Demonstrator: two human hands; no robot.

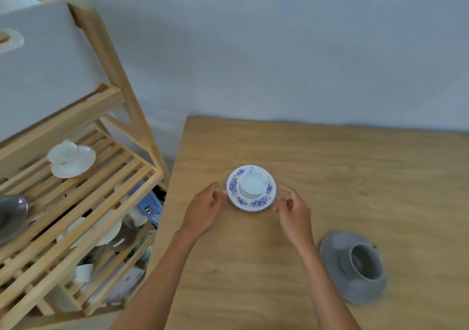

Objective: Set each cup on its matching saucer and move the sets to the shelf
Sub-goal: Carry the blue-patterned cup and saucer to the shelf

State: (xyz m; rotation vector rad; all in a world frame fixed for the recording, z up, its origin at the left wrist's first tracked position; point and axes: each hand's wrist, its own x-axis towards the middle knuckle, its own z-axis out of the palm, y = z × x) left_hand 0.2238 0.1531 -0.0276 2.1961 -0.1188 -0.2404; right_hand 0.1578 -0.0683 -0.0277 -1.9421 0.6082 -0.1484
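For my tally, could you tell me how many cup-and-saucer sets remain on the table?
2: the blue floral set between both hands, and the grey set near the table's right front. More could sit outside the view.

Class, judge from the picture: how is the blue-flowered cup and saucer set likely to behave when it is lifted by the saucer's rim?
The cup sits loose on the blue-flowered saucer, so it may slide or tip if tilted. Both look like glazed china: probably stiff, slippery and breakable. With the left hand and right hand on opposite sides, a level lift seems likely.

No legible text, label or number anywhere; the blue package (149, 203) in the shelf's (83, 203) lower tier carries print (too blurred to read).
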